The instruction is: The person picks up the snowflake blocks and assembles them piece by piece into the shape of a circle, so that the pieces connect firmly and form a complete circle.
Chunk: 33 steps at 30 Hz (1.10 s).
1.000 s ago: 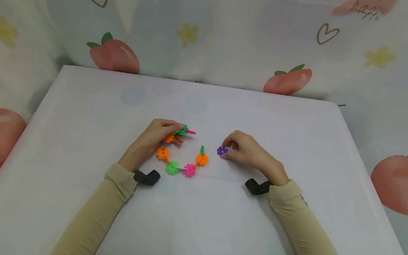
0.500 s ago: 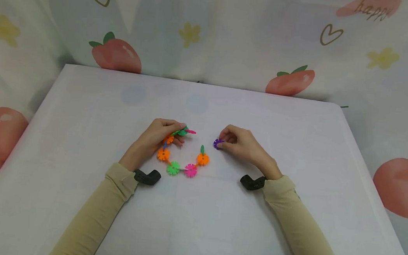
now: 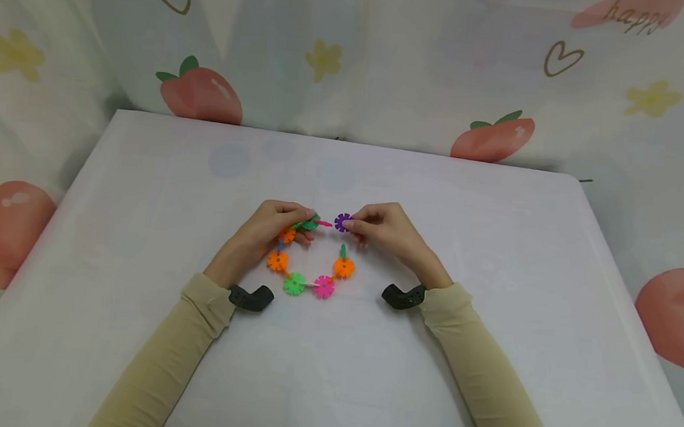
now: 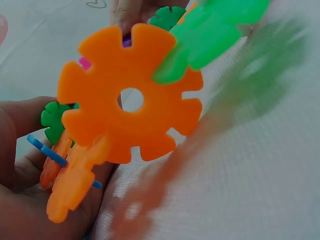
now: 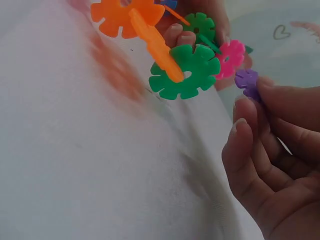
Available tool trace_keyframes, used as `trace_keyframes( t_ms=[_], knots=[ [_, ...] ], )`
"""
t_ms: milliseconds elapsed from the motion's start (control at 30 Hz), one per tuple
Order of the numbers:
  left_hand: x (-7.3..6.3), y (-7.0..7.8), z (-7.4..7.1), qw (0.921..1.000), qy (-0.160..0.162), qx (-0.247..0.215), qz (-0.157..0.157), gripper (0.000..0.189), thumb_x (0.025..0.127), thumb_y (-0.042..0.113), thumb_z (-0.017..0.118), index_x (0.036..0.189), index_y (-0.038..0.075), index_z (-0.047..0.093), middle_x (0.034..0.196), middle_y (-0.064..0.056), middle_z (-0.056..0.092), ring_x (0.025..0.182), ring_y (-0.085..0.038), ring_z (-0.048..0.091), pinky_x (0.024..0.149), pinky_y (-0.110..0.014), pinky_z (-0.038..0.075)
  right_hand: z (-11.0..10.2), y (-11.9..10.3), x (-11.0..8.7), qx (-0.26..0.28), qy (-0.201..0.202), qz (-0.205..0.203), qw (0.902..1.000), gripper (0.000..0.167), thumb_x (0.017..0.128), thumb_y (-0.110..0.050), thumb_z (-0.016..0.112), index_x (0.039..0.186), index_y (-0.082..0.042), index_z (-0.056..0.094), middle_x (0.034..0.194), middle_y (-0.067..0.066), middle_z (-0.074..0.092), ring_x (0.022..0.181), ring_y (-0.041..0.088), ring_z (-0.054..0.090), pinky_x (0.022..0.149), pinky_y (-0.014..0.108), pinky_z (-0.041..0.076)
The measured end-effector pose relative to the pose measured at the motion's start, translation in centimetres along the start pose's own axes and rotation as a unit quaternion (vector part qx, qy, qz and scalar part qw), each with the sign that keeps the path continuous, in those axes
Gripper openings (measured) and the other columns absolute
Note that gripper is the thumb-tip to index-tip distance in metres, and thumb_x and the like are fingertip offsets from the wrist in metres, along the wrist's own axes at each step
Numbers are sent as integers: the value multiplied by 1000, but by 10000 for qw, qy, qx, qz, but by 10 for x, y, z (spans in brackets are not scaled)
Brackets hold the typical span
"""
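A curved chain of notched plastic discs, with orange discs [image 3: 277, 260], a light green disc [image 3: 294, 284] and a pink disc [image 3: 324, 287], hangs in an open ring. My left hand [image 3: 273, 225] pinches its upper left part by a green disc [image 3: 309, 222]. A pink end disc [image 5: 230, 59] juts from there toward the right. Between right thumb and fingertips, my right hand [image 3: 390, 233] pinches a purple disc [image 3: 343, 223], held very near that pink end. The chain's other end is a green disc [image 5: 185, 72] joined to an orange disc [image 5: 127, 15].
A white-covered table [image 3: 332, 370] lies under both hands. Behind it hangs a curtain [image 3: 398, 60] printed with fruit, hearts and flowers. A black wrist device [image 3: 251, 297] sits by the left cuff, and another black device [image 3: 403, 296] by the right.
My right hand has moved left and slightly away from me, bringing the purple disc up to the pink end disc. The left hand keeps its pinch on the chain, almost still.
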<state>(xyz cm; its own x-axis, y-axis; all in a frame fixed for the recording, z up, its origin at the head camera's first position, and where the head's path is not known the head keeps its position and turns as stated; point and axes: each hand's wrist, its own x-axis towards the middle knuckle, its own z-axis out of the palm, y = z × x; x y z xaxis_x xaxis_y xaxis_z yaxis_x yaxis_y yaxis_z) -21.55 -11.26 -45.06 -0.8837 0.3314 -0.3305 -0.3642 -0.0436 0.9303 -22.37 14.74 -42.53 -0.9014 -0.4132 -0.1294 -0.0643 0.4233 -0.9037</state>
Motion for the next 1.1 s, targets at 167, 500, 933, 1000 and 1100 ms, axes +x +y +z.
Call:
trace_keyframes(
  t_ms=[167,500,933,1000,1100],
  knots=[
    [1,0,2,10000,-3,-35,74,33,101,26,68,117,-3,71,98,-11,71,77,-21,72,81,-30,63,2,4,0,-115,-3,60,9999,25,96,-26,74,91,-2,75,72,10,64,65,20,56,59,25,47],
    [0,0,1,9999,78,-25,85,33,102,25,66,118,-3,70,99,-12,71,77,-21,73,81,-30,63,4,-1,3,-351,-176,-22,9992,21,96,-25,74,91,-5,75,73,6,64,65,18,53,57,24,45],
    [0,-1,2,9997,90,-59,203,29,102,17,65,118,-8,70,98,-13,72,75,-20,73,78,-31,63,13,3,10,-468,-297,-207,9982,18,97,-23,71,87,-9,76,71,5,63,65,19,54,58,24,46],
    [0,-2,3,9996,112,-62,247,28,102,15,65,117,-8,70,96,-13,73,74,-20,74,78,-32,64,14,3,10,-454,-285,-201,9984,18,97,-22,71,87,-8,76,71,4,63,64,18,54,57,24,46],
    [1,-4,5,9994,154,-53,300,27,101,13,66,115,-9,71,93,-13,74,72,-21,74,78,-33,64,17,3,11,-425,-237,-167,9987,18,98,-21,71,86,-7,76,69,3,63,61,17,53,55,24,45]
  ],
)
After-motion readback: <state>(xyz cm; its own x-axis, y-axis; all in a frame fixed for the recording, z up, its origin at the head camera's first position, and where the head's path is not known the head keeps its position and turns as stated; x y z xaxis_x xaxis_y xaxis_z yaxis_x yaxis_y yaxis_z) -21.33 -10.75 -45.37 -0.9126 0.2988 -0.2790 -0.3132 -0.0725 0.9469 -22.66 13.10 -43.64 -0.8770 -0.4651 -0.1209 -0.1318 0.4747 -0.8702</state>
